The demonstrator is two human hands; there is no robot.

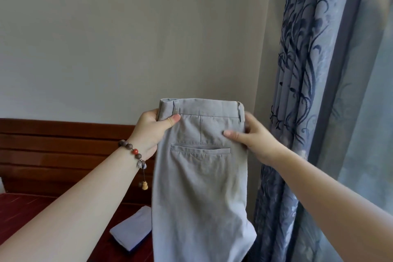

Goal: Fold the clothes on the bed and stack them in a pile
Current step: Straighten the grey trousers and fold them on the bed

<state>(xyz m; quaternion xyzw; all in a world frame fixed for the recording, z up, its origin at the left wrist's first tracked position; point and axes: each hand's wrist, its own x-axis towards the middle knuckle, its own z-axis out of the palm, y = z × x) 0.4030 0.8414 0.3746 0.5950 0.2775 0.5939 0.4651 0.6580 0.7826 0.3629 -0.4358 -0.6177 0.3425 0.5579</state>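
— What have you got in your hands?

— A pair of light grey trousers (pixel 197 176), held up in the air in front of me, back side towards me, with the waistband on top and a welt pocket just below it. They seem folded lengthwise, leg on leg, and hang straight down past the bottom of my view.

— How is each grip set?

— My left hand (pixel 152 132) pinches the left end of the waistband, thumb on the front of the cloth, fingers curled behind it. My right hand (pixel 258 140) holds the right edge the same way, thumb lying across the fabric just under the waistband. Both grips are closed on the trousers.

— And where are the other clothes?

— A folded white garment (pixel 133 229) lies on the bed (pixel 27 208), on the dark red cover, low and to the left of the trousers and partly hidden by them.

— Anything else around?

— A beaded bracelet (pixel 133 152) on my left wrist, the wooden headboard (pixel 53 151) behind, and a blue patterned curtain (pixel 308 91) to the right.
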